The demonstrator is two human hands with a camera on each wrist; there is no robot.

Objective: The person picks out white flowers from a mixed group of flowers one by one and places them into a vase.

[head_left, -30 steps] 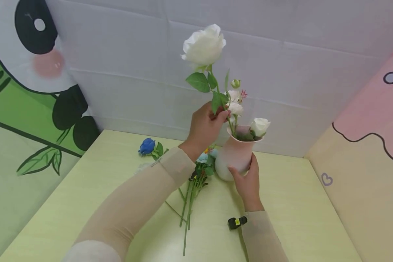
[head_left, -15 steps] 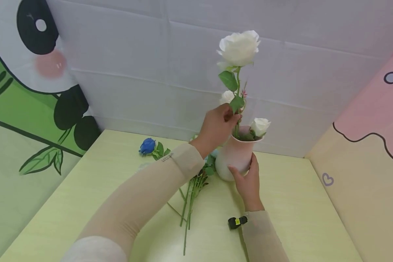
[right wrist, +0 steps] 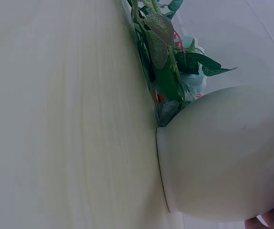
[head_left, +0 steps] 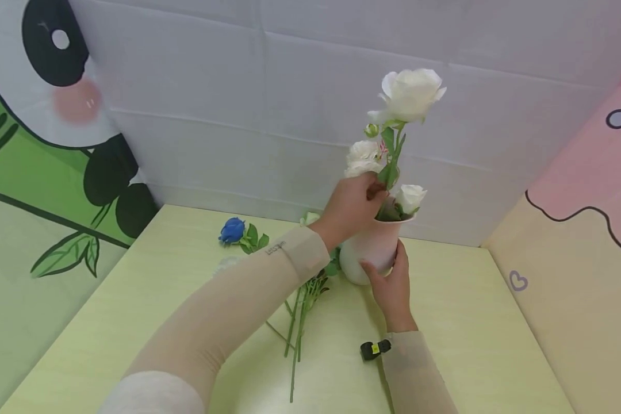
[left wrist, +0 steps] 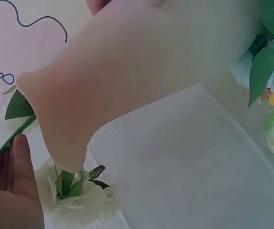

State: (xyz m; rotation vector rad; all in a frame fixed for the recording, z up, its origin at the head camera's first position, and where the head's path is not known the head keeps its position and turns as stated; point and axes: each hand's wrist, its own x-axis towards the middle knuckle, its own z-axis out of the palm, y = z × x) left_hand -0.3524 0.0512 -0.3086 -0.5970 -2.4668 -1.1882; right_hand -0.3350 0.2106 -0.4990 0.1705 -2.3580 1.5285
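My left hand [head_left: 353, 204] pinches the green stem of a large white rose [head_left: 413, 95] just above the mouth of a pale pink-and-white vase [head_left: 370, 250]. The stem's lower end is hidden. In the left wrist view, thumb and fingertips [left wrist: 21, 148] close on that stem beside the vase [left wrist: 98, 86]. Low on the vase's right side, my right hand [head_left: 395, 293] grips the belly, thumb toward me. A short white rose [head_left: 411, 198] and a spray of white blooms [head_left: 363, 158] stand in the vase.
Left of the vase, a bunch of flowers lies with its stems [head_left: 297, 328] toward me, partly behind my left arm. A blue rose [head_left: 232, 230] lies farther left. Walls with cartoon prints stand on both sides, and a light cloth [head_left: 212, 80] hangs behind.
My left hand has moved right and slightly down, bringing the large white rose from left of the vase to above it, stem more upright. The right hand has stayed on the vase.
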